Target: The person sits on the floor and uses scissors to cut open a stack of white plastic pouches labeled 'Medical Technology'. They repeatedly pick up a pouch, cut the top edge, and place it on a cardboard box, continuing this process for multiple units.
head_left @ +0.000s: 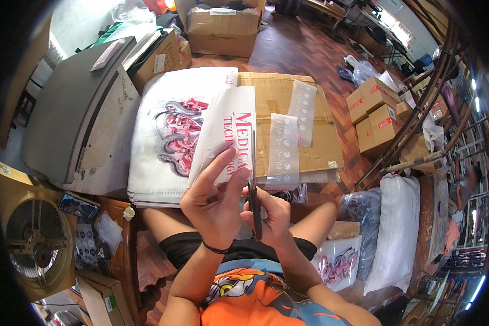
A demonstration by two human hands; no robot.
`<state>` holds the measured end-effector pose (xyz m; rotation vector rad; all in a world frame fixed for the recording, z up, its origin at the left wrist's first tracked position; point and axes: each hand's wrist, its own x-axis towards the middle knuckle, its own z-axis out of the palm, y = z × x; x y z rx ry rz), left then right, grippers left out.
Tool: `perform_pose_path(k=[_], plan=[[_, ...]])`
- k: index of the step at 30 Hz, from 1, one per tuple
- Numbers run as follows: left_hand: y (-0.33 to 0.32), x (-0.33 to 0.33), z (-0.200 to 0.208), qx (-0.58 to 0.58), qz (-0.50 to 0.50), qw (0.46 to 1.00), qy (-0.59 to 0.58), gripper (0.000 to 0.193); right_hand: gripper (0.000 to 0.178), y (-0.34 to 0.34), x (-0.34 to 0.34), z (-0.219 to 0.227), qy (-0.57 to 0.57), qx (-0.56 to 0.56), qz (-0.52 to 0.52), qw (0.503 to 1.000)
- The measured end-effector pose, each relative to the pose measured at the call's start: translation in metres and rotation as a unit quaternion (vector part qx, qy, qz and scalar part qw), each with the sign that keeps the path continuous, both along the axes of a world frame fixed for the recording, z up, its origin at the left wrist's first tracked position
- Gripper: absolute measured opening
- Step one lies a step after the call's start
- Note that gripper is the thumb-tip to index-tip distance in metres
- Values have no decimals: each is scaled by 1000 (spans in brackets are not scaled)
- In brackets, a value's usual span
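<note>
My left hand (214, 206) pinches a white printed sheet (216, 127) with red lettering between thumb and fingers, holding it raised. My right hand (274, 214) grips black-handled scissors (255, 212), their blades pointing away from me along the sheet's right edge. Whether the blades are apart is hard to make out. Under the raised sheet lies a stack of white sheets (146, 136) with a red and grey printed picture. Beside it, on a flattened cardboard box (266, 98), rest two translucent strips (282, 146) with small printed symbols, one partly over the other.
A grey-topped cabinet (73, 103) stands left, above a fan (38, 244) and a phone (79, 206). Small brown cartons (377, 127) are piled right, near a long white wrapped bundle (394, 228). An open carton (223, 35) sits at the far side on the wooden floor.
</note>
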<state>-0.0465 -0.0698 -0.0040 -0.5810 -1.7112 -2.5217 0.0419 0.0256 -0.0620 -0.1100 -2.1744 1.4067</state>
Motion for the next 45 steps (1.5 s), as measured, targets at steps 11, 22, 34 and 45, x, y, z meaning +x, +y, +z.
perform_pose_path(k=[11, 22, 34, 45], plan=[[1, 6, 3, -5, -20, 1000, -14, 37, 52, 8, -3, 3, 11, -18, 12, 1000], [2, 13, -1, -7, -25, 999, -22, 39, 57, 12, -10, 8, 24, 4, 0, 1000], [-2, 21, -3, -11, -37, 999, -36, 40, 57, 17, -12, 0, 52, 13, -9, 999], [-13, 24, -1, -24, -71, 996, -42, 39, 62, 22, -10, 0, 53, 46, -14, 997]])
